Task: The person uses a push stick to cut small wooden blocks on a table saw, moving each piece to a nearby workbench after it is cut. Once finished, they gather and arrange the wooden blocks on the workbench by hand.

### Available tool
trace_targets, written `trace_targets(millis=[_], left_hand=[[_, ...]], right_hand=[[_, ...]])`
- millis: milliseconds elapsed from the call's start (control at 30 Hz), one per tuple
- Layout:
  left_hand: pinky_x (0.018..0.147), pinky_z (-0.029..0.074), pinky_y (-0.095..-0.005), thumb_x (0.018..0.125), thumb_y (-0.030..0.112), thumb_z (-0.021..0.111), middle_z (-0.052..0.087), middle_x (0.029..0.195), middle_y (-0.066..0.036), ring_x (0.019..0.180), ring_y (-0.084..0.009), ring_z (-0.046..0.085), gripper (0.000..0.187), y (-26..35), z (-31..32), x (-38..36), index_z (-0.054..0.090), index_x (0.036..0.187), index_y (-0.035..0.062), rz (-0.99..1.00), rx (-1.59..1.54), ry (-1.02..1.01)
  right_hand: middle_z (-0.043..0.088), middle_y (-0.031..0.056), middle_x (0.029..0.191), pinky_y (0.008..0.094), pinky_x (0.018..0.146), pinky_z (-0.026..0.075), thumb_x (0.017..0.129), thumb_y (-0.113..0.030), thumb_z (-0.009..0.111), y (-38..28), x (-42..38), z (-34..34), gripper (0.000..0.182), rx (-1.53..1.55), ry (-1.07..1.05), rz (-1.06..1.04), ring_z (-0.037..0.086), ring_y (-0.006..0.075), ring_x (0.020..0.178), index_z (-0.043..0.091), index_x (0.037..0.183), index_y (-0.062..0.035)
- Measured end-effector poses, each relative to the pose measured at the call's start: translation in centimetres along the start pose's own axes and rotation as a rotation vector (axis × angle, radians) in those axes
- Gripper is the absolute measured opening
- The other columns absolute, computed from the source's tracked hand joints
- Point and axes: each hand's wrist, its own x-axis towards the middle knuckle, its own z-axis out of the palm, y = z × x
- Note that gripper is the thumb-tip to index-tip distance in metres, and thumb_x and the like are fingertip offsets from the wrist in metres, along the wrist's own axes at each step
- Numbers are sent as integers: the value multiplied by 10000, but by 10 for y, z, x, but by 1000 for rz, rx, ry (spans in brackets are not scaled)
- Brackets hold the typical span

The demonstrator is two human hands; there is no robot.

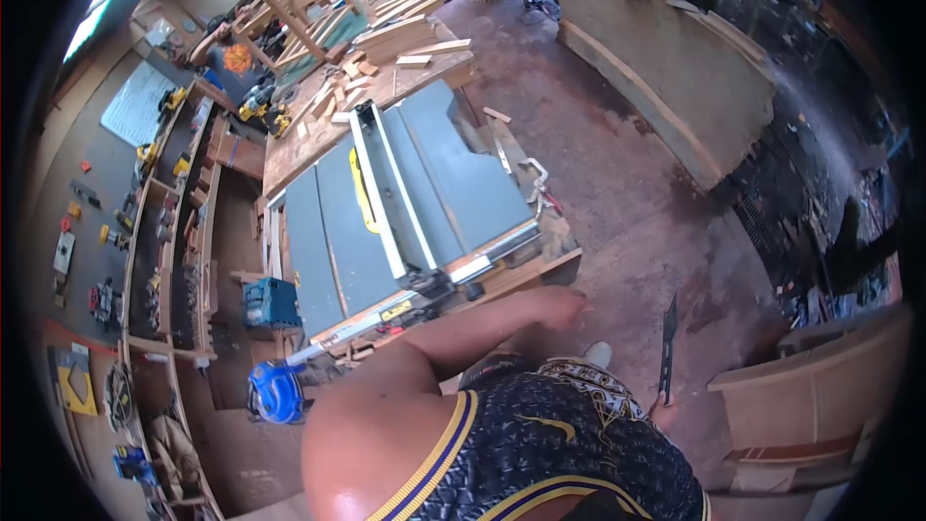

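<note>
My left hand [566, 307] is at the end of my outstretched left arm, beside the lower right corner of the table saw [434, 164]; its fingers are too unclear to tell what they do. Low on the right, my right hand [664, 412] is closed around the lower end of a dark, narrow push stick [668, 352], which points upward over the floor. The saw has a grey top, a long metal fence [391, 198] and a yellow strip [363, 191] beside the fence.
Wood offcuts [338, 96] lie on the workbench behind the saw. A person [231, 63] is at the far left. Shelves with tools line the left side, near a blue container [277, 392]. A large wooden slab [666, 68] stands at right. A clamp [535, 176] sits by the saw.
</note>
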Motion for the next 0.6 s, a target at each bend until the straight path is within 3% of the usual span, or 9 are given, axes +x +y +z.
trace_targets(millis=[167, 367, 433, 600], left_hand=[[1003, 447, -452, 881, 263, 626, 598, 1269, -217, 1178, -381, 566, 529, 17, -41, 69, 522, 1377, 111, 27, -108, 84], [978, 461, -452, 862, 262, 638, 636, 1201, -225, 1134, -389, 597, 559, -16, -92, 110, 514, 1387, 116, -116, -151, 104], [965, 466, -450, 857, 263, 637, 646, 1184, -225, 1109, -392, 611, 562, -34, -114, 131, 517, 1385, 113, -195, -163, 157], [957, 473, -443, 854, 275, 633, 629, 1239, -223, 1127, -381, 610, 547, -128, -179, 227, 541, 1362, 95, -208, -208, 205]], right_hand=[[430, -8, 523, 288, 373, 382, 1036, -219, 480, -46, 84, -63, 198, 93, -49, -116, 449, 105, 382, 529, 927, -61], [454, -7, 561, 288, 400, 401, 1034, -234, 497, -158, 181, -55, 194, 125, -64, -209, 468, 98, 423, 584, 1037, -61], [472, -3, 589, 287, 406, 410, 1030, -231, 508, -187, 221, -50, 227, 96, -88, -285, 473, 99, 434, 604, 1143, -59], [476, 0, 586, 289, 418, 416, 1021, -242, 513, -256, 292, -65, 222, -60, -166, -356, 487, 98, 452, 603, 1077, -47]])
